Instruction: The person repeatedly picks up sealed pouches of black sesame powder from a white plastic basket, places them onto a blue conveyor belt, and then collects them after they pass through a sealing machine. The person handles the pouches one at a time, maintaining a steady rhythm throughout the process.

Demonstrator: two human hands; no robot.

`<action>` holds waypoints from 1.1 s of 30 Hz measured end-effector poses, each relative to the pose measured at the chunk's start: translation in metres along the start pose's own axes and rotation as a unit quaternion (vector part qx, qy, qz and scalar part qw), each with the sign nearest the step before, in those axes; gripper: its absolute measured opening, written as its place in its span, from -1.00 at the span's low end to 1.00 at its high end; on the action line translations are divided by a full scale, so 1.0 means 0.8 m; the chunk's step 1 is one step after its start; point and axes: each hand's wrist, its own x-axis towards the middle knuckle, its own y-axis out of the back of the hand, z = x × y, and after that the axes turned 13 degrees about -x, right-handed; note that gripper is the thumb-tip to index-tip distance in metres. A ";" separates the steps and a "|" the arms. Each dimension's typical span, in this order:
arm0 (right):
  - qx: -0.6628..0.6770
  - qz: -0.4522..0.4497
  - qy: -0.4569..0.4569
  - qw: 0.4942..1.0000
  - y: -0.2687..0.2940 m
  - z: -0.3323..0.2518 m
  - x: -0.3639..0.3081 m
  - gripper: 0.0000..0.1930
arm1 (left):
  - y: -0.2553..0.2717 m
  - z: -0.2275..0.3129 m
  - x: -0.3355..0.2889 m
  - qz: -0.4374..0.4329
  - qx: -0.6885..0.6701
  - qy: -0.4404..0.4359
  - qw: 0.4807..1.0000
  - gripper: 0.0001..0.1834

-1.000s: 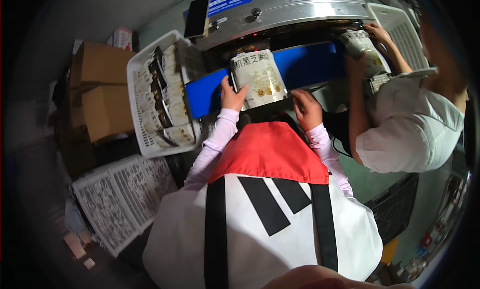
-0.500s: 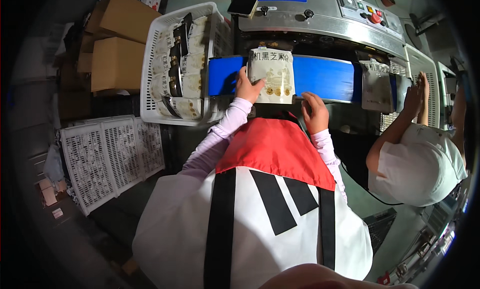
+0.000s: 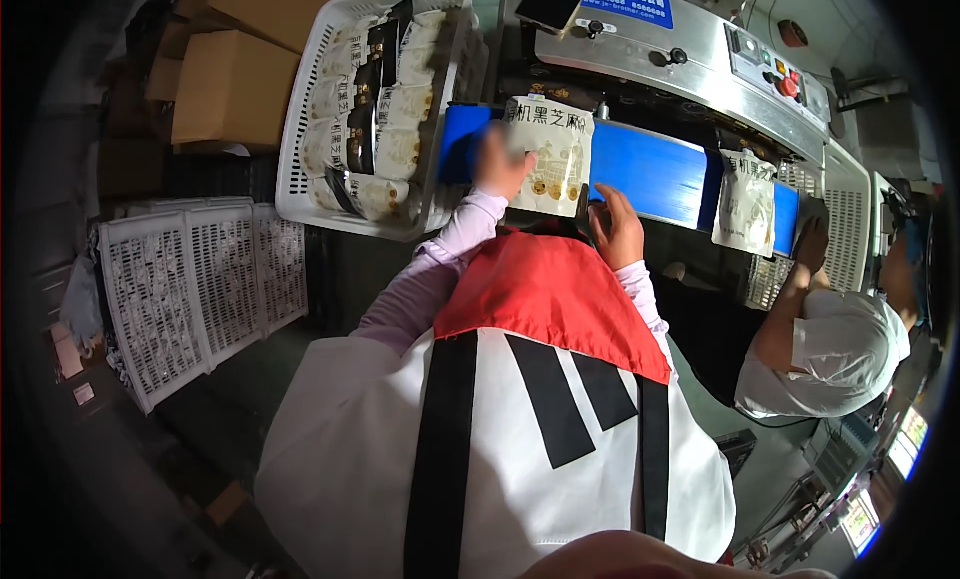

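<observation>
A pale stand-up pouch (image 3: 552, 159) with dark print and gold round marks is upright on the blue conveyor belt (image 3: 655, 169). My left hand (image 3: 503, 167) is at the pouch's left edge, thumb toward its front; its fingers are smeared, so their grip cannot be made out. Close to the pouch's lower right corner, my right hand (image 3: 618, 227) has its fingers apart and holds nothing. Farther right along the belt is a second pale pouch (image 3: 745, 201), near a co-worker's hand (image 3: 814, 231).
A white plastic crate (image 3: 290, 184) packed with similar pouches stands left of the belt. Behind the belt is a metal machine (image 3: 640, 54) with a control panel (image 3: 780, 74). Cardboard boxes (image 3: 235, 89) and white slatted crates (image 3: 205, 289) lie farther left. A co-worker (image 3: 835, 354) is at right.
The view has shifted, so the machine sits farther right. My right hand has come closer to the pouch's lower right corner. The co-worker's hands have lowered beside the second pouch.
</observation>
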 end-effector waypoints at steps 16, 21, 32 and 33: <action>0.032 -0.077 -0.045 0.996 -0.036 -0.060 0.024 -0.57 | 0.067 -0.032 0.037 0.005 -0.014 0.039 0.999 -0.16; 0.037 -0.078 -0.040 0.995 -0.054 -0.067 0.030 -0.55 | 0.094 -0.032 0.046 -0.013 -0.023 0.072 0.997 -0.18; 0.090 -0.095 -0.049 0.990 -0.079 -0.111 0.056 -0.50 | 0.136 -0.063 0.070 -0.044 -0.080 0.110 0.990 -0.16; 0.093 -0.097 -0.051 0.990 -0.081 -0.115 0.059 -0.49 | 0.139 -0.063 0.076 -0.050 -0.098 0.127 0.986 -0.15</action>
